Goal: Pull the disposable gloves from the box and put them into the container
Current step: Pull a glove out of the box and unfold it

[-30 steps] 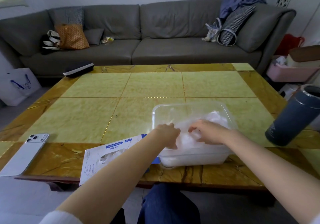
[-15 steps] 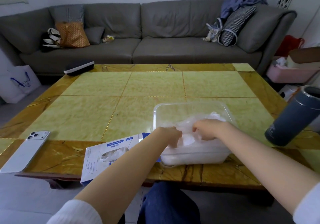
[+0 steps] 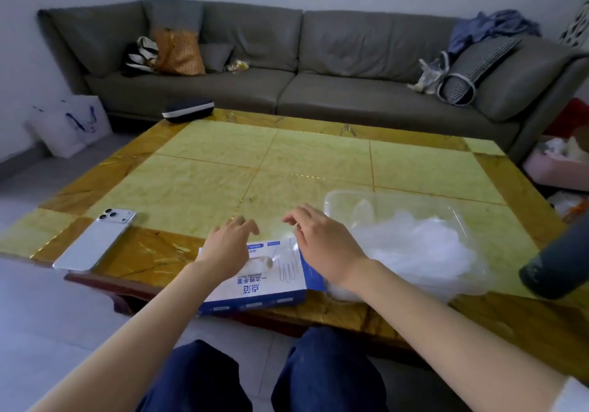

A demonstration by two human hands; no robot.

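Note:
A white and blue glove box point(image 3: 264, 287) lies flat at the table's near edge, with a bit of clear glove showing in its oval opening point(image 3: 263, 262). My left hand point(image 3: 228, 246) hovers over the box's left part, fingers loosely spread, holding nothing. My right hand point(image 3: 322, 239) is over the box's right end, fingers relaxed and empty. To the right stands the clear plastic container point(image 3: 347, 198), holding a heap of crumpled clear gloves point(image 3: 420, 249) that bulges above its rim.
A white phone point(image 3: 95, 239) lies at the table's left near corner. A dark flask point(image 3: 557, 258) stands at the right edge. A dark case point(image 3: 188, 110) sits at the far left corner. The grey sofa point(image 3: 318, 70) with bags is behind; my knees are below the table edge.
Both hands have left the container and moved left over the glove box. The view has swung so the box is now central. The gloves stay in the container.

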